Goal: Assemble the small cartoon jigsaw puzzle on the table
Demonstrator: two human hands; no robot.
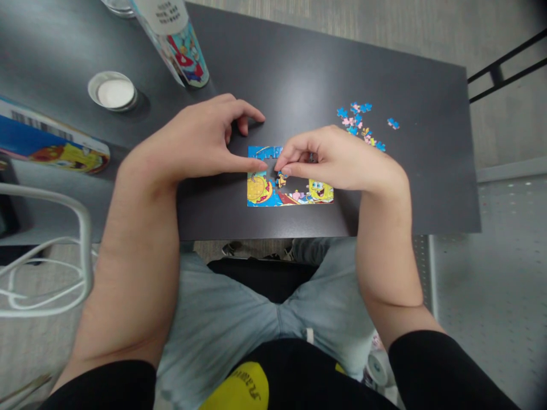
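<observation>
A partly assembled jigsaw puzzle lies on the dark table in front of me, its border joined around a gap in the middle. My right hand pinches a small puzzle piece between thumb and fingertips over that gap, and it covers the upper right of the puzzle. My left hand rests at the puzzle's left side with thumb and fingers apart. Its thumb tip lies on the left part of the puzzle, while the index finger stretches over the table beyond.
Loose puzzle pieces lie scattered on the table at the right rear. A printed cardboard tube stands at the back left, near a round tin. Another printed tube is at far left, above a white metal frame.
</observation>
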